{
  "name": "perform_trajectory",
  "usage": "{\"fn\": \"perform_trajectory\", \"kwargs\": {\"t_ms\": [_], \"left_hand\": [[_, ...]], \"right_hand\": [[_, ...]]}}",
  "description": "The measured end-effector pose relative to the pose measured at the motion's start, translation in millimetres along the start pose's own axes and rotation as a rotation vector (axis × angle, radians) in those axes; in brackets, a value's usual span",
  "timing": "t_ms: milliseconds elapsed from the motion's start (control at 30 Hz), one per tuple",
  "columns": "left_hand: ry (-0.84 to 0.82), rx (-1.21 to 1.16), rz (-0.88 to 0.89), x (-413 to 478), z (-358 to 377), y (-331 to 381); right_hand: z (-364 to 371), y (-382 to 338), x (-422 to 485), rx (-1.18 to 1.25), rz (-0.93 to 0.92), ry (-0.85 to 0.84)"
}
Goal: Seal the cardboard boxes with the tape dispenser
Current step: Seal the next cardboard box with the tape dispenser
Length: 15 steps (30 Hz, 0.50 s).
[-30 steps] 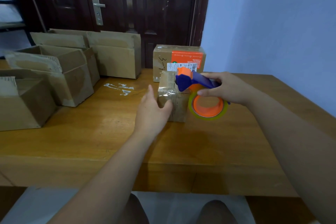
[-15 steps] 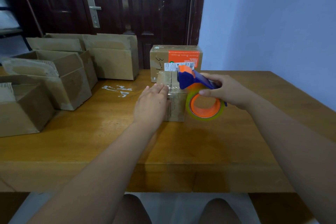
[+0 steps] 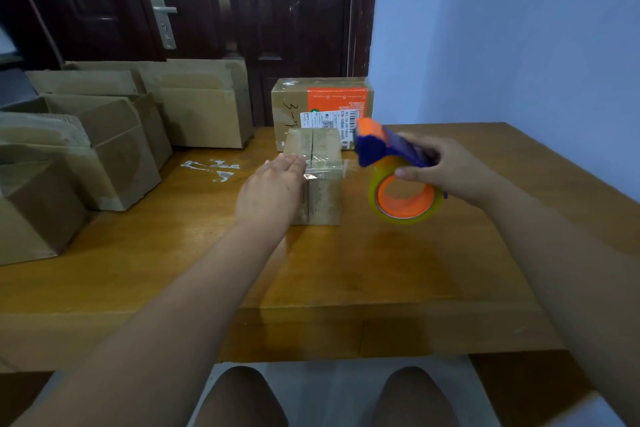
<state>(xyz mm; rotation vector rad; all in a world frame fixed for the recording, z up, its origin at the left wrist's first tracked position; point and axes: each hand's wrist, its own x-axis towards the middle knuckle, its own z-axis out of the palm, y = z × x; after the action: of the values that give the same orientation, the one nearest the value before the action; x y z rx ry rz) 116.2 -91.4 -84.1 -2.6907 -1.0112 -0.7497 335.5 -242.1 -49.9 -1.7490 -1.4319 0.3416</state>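
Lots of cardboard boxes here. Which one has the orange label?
The closed brown cardboard box at the back, behind the small taped cardboard box the left hand touches. The open cardboard boxes alongside are plain.

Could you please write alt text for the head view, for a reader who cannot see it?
A person's left hand presses flat on clear tape across a small cardboard box on a wooden table, while the right hand holds a blue-and-orange tape dispenser to its right. Open boxes stand at the left.

A wooden table (image 3: 381,270) fills the near scene. At the far side stands a dark panelled door (image 3: 242,10) with a metal handle (image 3: 162,15); a pale blue wall (image 3: 519,28) rises on the right.
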Motion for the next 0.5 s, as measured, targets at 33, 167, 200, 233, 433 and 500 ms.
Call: {"fn": "perform_trajectory", "kwargs": {"t_ms": [33,167,200,233,433,500], "left_hand": [[-0.002,0.003,-0.008,-1,1,0],[-0.021,0.031,-0.018,0,-1,0],[-0.023,0.029,-0.025,1,-1,0],[-0.028,0.022,-0.031,1,-1,0],[-0.02,-0.013,-0.036,0,0,0],[-0.016,-0.028,-0.047,1,1,-1]], "right_hand": [[-1,4,-3,0.059,-0.001,0.02],[-8,10,-5,-0.017,-0.009,0.029],[-9,11,-6,-0.121,-0.014,0.013],[-10,12,-7,-0.207,-0.021,-0.004],[-17,10,-16,-0.201,-0.03,-0.007],[-22,12,-20,-0.081,-0.009,0.017]]}}
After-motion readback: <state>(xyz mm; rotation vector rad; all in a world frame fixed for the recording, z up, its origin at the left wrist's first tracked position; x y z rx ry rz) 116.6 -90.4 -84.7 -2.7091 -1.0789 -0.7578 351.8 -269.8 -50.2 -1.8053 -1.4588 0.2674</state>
